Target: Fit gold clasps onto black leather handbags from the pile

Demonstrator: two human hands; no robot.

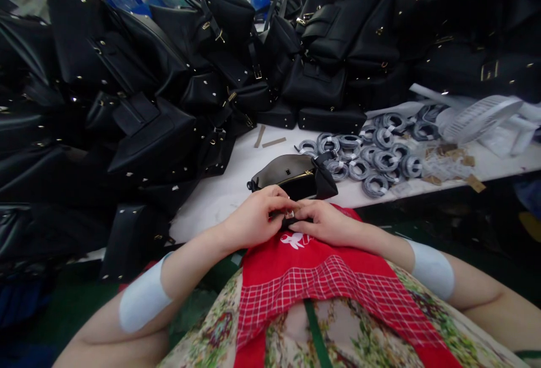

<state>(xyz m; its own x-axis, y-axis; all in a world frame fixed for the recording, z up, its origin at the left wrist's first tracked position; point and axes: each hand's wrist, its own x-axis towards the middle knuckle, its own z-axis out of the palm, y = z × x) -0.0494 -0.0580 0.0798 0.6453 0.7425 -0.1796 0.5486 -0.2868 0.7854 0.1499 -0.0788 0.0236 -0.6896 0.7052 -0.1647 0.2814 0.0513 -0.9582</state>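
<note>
A black handbag [282, 172] lies with its mouth open at the table's front edge, right before me. Its greyish lining and a gold zipper [301, 177] show inside. At the near side of the bag, my left hand [257, 217] has its fingers closed around a small shiny metal fitting [289, 214] on a dark piece. From the other side, my right hand [326, 222] pinches the same spot, thumb and fingers bent together. The fingers hide most of the fitting, so its exact kind is unclear.
Black handbags [156, 137] with gold hardware are heaped at the left and back. Coiled grey straps [376, 159] lie on the white table [220, 187] at the right, near clear plastic packets [446, 159] and a white slatted roll [482, 119]. Two brown strips [274, 142] lie behind the bag.
</note>
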